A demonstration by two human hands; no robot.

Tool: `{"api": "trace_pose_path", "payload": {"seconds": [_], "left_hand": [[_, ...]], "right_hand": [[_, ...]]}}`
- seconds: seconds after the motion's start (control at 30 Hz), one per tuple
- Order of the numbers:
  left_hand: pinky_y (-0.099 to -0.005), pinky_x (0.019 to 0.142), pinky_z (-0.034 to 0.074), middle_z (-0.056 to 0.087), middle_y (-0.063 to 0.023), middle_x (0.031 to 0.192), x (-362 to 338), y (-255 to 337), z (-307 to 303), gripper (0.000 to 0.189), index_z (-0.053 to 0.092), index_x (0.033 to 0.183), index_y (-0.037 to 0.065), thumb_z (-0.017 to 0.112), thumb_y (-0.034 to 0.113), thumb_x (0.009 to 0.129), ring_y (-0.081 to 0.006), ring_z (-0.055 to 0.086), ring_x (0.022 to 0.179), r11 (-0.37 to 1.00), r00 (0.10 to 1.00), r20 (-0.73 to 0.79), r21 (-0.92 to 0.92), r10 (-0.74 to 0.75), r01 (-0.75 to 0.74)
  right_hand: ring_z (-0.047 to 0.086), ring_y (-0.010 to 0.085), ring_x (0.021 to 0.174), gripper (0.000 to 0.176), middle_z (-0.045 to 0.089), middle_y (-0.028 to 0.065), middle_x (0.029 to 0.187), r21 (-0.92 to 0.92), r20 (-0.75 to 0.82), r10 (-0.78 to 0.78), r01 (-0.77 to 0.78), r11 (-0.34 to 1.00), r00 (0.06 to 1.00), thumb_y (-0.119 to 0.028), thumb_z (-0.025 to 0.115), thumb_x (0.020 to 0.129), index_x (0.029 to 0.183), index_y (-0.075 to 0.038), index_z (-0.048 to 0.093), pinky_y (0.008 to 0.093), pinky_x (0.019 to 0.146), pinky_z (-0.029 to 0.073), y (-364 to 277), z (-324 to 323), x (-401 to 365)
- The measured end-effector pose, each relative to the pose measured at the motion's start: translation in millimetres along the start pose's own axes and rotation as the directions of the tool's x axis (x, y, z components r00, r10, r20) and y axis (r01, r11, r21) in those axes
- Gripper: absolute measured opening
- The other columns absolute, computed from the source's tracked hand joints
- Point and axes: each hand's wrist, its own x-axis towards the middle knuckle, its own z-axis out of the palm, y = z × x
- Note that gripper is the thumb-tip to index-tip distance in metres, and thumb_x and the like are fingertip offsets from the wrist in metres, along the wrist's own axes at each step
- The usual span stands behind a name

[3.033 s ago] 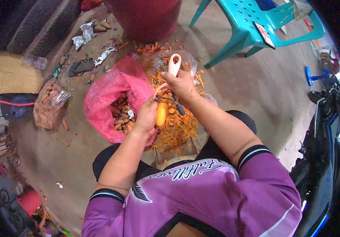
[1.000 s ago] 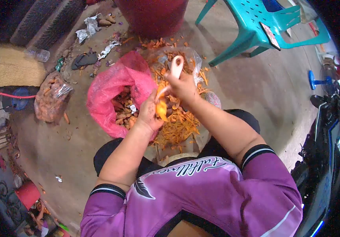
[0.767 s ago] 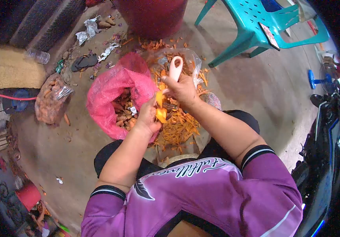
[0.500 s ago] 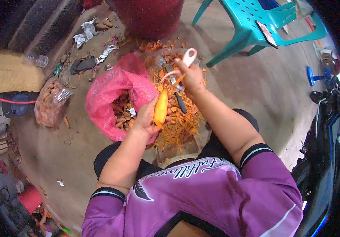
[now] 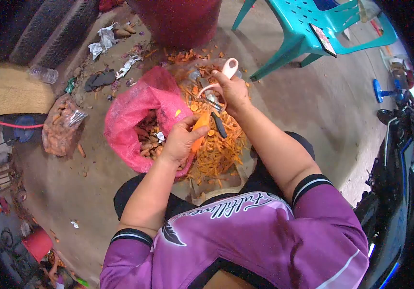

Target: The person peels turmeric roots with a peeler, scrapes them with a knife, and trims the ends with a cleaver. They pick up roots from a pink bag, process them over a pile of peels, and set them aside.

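Note:
My left hand [image 5: 184,139] is closed around a peeled orange root [image 5: 201,129], whose upper end points up and to the right. My right hand [image 5: 234,94] grips a peeler [image 5: 229,68] with a pale pink handle, its blade end just above the root. Below both hands lies a heap of orange peelings [image 5: 219,161], with a dark-handled tool [image 5: 219,125] on it. A pink mesh sack [image 5: 125,113] stands open beside my left hand, with brownish roots [image 5: 146,132] inside.
A dark red tub [image 5: 178,21] is at the top. A green plastic chair [image 5: 296,36] holding a phone [image 5: 323,39] stands at upper right. At left are a clear bag of roots [image 5: 62,127], a plastic bottle [image 5: 43,74] and tires [image 5: 67,36]. A motorcycle [image 5: 392,178] is at right.
My left hand has turned the root and shifted its grip, and less of the root shows. The peeler has moved slightly, and a yellow scrap now shows on the sack.

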Motion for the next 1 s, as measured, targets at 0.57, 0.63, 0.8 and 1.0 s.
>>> {"api": "trace_pose_path", "payload": {"seconds": [0.57,0.63,0.8,1.0], "left_hand": [[-0.0263,0.060,0.041,0.051,-0.0061,0.071,-3,14,9,0.024,0.054,0.073,0.002,0.072,0.005,0.058,-0.0160,0.051,0.065,0.505,0.757,0.039,0.723,0.652,-0.472],[-0.0282,0.057,0.040,0.049,-0.0069,0.068,-3,14,8,0.025,0.051,0.069,0.002,0.072,0.004,0.056,-0.0186,0.049,0.062,0.430,0.751,0.041,0.799,0.659,-0.420],[-0.0347,0.059,0.040,0.048,-0.0108,0.070,-2,11,5,0.030,0.050,0.070,0.003,0.070,0.001,0.049,-0.0281,0.050,0.067,0.296,0.704,0.057,0.881,0.708,-0.369],[-0.0380,0.063,0.039,0.048,-0.0114,0.075,-2,10,3,0.032,0.050,0.073,0.004,0.071,0.003,0.048,-0.0304,0.049,0.073,0.171,0.701,0.083,0.943,0.708,-0.285]], "right_hand": [[0.045,0.0093,0.043,0.022,0.050,0.0019,0.055,-0.041,0.018,0.063,-0.062,0.997,0.998,-0.024,0.062,0.072,0.072,-0.005,0.051,0.0220,0.037,0.032,-2,2,-7],[0.045,0.0091,0.043,0.022,0.050,0.0019,0.055,-0.112,0.126,0.060,-0.046,0.993,0.990,-0.023,0.063,0.072,0.070,-0.005,0.051,0.0220,0.037,0.032,-7,9,-21],[0.045,0.0094,0.045,0.023,0.050,0.0022,0.057,-0.286,0.084,-0.124,0.143,0.948,0.989,-0.022,0.063,0.072,0.070,-0.002,0.052,0.0219,0.040,0.034,-9,-1,-6],[0.049,0.0110,0.049,0.026,0.054,0.0045,0.062,-0.376,0.179,-0.131,0.191,0.907,0.975,-0.021,0.063,0.072,0.072,0.002,0.053,0.0248,0.044,0.040,3,2,-11]]}}
